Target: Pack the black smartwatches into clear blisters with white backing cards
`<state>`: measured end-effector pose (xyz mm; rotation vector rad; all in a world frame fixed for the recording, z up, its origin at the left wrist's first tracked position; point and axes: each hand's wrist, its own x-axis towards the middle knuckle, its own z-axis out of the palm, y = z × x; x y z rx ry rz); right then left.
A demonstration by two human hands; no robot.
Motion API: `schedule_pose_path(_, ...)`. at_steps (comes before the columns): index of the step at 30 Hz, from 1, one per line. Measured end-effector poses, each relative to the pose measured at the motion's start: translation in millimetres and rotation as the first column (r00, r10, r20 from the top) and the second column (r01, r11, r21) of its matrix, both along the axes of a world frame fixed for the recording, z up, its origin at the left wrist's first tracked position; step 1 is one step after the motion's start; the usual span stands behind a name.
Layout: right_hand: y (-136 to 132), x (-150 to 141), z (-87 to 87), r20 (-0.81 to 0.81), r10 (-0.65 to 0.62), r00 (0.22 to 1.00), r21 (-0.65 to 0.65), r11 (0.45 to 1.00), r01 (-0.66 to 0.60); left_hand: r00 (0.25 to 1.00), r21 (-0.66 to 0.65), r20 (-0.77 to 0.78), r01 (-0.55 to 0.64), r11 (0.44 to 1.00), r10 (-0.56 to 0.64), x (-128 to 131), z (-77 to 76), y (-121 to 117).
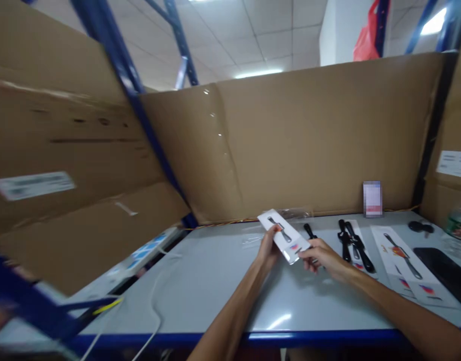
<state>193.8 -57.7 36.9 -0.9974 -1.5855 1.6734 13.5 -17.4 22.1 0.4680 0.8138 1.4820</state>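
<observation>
My left hand (270, 245) is closed around the left side of a flat white box (279, 228), its thumb on the front. The box is tilted and printed with a black long-handled tool. At its lower right end, my right hand (320, 255) pinches the edge with thumb and finger. A black handle (308, 230) sticks out just beyond my right hand; the rest of that tool is hidden, and I cannot tell whether the other fingers hold it. To the right lie several black-handled tools (356, 245) and flat white boxes (407, 260) with the same print.
Clear plastic wrap (290, 215) lies behind my hands on the grey tabletop (208, 281). A phone-like upright panel (372, 199) leans on the cardboard wall (320, 140). At right are a black flat object (444, 273) and a plastic bottle (459, 225). A white cable (153, 301) runs at left.
</observation>
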Motion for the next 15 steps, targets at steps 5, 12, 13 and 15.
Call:
schedule_pose_path(5,21,14,3.9,0.160,0.011,0.987,0.173,0.984,-0.039,0.982,0.058,-0.162,-0.084,0.995,0.093,-4,10.0,-4)
schedule_pose_path(12,64,66,24.8,0.011,-0.642,0.767,0.798,0.467,0.380,0.903,-0.007,-0.398,-0.178,0.984,0.160,-89,29.0,-32)
schedule_pose_path(13,68,75,27.9,0.010,-0.685,0.729,0.816,0.427,0.390,0.862,-0.055,-0.479,-0.221,0.974,0.169,-109,27.8,-34)
schedule_pose_path(15,76,91,31.5,0.024,-0.719,0.694,0.813,0.418,0.405,0.755,-0.107,-0.626,-0.332,0.937,0.197,-147,21.9,-35)
